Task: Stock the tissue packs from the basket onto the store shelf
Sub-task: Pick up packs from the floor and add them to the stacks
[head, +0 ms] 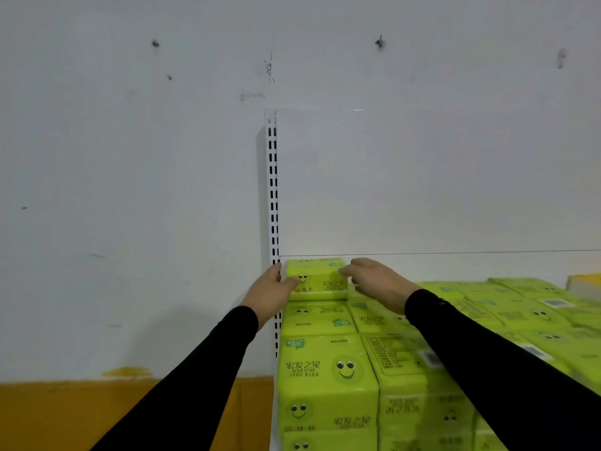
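Where my black sleeves (201, 379) reach forward, I see the green stacked packs (328, 379) nearest, filling the shelf to the right of the slotted upright (272, 190). Beyond them, the top tissue pack (320, 278) sits on the stack at the back, just right of the upright. My left hand (270, 292) holds its left end, thumb across the front; my right hand (377, 283) curls its fingers over the right end. Farther right lies a yellow box (583, 284). Behind everything stands the white wall (130, 157).
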